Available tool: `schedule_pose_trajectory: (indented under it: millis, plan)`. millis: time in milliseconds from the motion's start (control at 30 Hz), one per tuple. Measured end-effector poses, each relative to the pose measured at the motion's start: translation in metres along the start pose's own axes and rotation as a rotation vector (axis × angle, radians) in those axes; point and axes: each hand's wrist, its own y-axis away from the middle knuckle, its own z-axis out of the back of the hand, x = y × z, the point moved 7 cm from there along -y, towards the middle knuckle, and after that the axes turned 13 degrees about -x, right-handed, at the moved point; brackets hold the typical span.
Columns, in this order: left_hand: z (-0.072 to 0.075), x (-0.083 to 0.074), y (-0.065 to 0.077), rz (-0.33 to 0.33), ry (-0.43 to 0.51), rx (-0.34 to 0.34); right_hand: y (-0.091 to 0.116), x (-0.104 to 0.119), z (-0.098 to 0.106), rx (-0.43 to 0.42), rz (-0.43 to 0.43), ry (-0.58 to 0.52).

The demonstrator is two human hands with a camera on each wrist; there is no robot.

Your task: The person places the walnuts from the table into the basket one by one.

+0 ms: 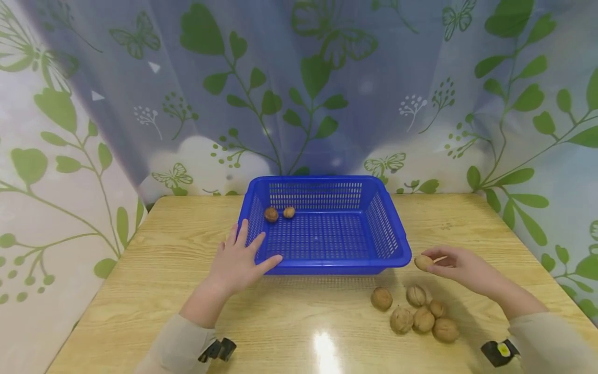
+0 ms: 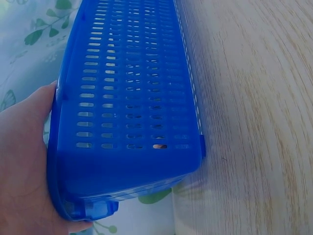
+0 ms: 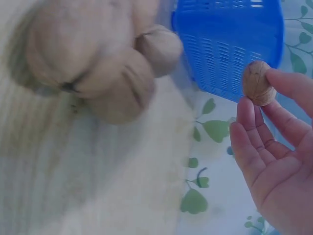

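Note:
A walnut [image 3: 258,83] is pinched between the thumb and fingertips of my right hand [image 1: 460,267], just off the right front corner of a blue plastic basket [image 1: 322,263]. My left hand [image 1: 238,262] rests on the basket's left front corner, its fingers straight and spread over the rim. In the left wrist view part of that hand [image 2: 24,161] shows against the rim, its fingertips hidden behind the basket. Inside the basket, a darker walnut [image 1: 271,214] and a smaller walnut [image 1: 289,212] lie near the back left corner.
Several loose walnuts [image 1: 423,319] lie grouped on the wooden table [image 1: 299,322], in front of the basket's right side and near my right forearm. A curtain [image 1: 289,104] printed with leaves and butterflies hangs behind the table.

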Motion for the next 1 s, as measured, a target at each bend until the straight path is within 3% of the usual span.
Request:
schedule_pose_trajectory:
  millis: [400, 1000]
  plan:
    - [0.002, 0.0, 0.002, 0.002, 0.012, -0.011, -0.009, 0.022, 0.025, -0.064, 0.024, 0.047]
    - [0.002, -0.001, 0.001, 0.0, -0.003, -0.002, -0.038, 0.056, 0.019, -0.024, 0.014, -0.011]
